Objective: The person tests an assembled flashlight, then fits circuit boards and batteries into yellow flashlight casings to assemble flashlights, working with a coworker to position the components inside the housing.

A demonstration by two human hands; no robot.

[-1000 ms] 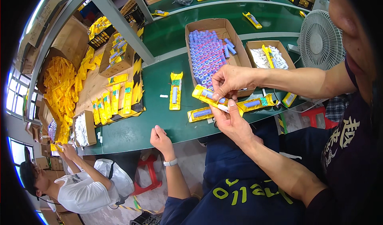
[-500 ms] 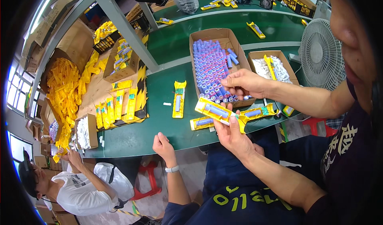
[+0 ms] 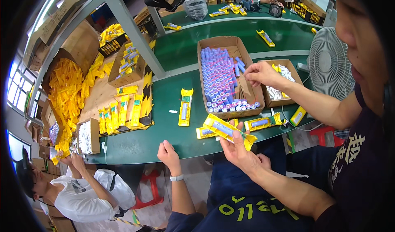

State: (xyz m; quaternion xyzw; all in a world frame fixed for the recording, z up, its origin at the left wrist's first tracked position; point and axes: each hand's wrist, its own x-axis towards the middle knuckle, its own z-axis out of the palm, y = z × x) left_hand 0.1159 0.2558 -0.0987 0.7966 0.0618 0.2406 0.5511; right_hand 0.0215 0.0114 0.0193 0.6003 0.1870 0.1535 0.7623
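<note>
My left hand, with a pale band at the wrist, hovers at the table's front edge. Its fingers are curled in with nothing seen in them. A small patch of what looks like my right hand shows behind a co-worker's forearm; its fingers are hidden. That person's left hand holds a yellow plastic casing with a blue cylindrical battery cell inside. The person's right hand pinches above the right side of a cardboard box of cells. Nearest my left hand lies another filled yellow casing.
More filled casings lie in front of the box. A box of white parts and a fan stand at right. At left, yellow casings line a board, beside a metal post. Another person works at lower left.
The co-worker's right hand has moved from above the held casing up and right, uncovering the near row of cells. My left hand stays almost in place. The view has shifted slightly.
</note>
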